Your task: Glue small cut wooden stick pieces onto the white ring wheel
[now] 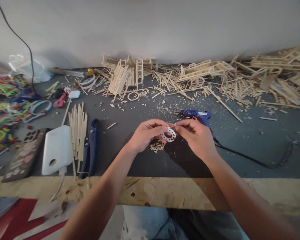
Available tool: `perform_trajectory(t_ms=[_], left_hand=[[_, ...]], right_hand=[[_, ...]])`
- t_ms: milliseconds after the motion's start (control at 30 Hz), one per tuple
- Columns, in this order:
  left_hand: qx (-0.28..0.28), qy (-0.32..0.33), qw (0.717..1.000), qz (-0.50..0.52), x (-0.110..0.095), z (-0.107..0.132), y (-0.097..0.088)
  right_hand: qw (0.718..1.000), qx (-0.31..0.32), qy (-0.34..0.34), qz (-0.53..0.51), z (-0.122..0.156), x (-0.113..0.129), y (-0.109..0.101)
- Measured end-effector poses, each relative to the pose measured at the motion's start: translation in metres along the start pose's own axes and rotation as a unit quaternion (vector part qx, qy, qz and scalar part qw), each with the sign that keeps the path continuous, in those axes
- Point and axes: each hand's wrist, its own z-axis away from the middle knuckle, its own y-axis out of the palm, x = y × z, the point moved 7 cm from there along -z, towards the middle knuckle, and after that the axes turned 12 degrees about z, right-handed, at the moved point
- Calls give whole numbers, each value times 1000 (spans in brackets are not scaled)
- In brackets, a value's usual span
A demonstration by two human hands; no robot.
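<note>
My left hand (pixel 146 133) pinches a small white ring (pixel 168 134) studded with short wooden bits, holding it just above the dark tabletop (pixel 130 160). My right hand (pixel 196 135) is closed in a pinch at the ring's upper right edge, on a tiny wooden piece (pixel 175 124). Under the hands lies a small heap of cut stick bits (pixel 157 146). A blue glue gun (pixel 195 115) rests right behind my right hand, its black cord running off to the right.
Blue cutters (pixel 90 148), a bundle of thin sticks (pixel 77 133), a white power bank (pixel 56 150) and a phone (pixel 25 154) lie at the left. Stick-built frames (pixel 126 75) and loose scraps crowd the back by the wall. Colourful strips (pixel 2 110) pile far left. A chipboard edge (pixel 152 191) fronts the table.
</note>
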Motion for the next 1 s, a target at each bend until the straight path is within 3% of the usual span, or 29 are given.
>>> perform_trajectory(t_ms=[167, 400, 1000], left_hand=[[-11, -1, 1000, -17, 1, 0, -1], [-62, 18, 997, -42, 0, -1, -5], [-60, 16, 995, -80, 3, -3, -7]], right_hand=[[1000, -14, 9, -8, 0, -2, 0], [994, 27, 17, -102, 0, -10, 9], [997, 31, 24, -66, 4, -2, 13]])
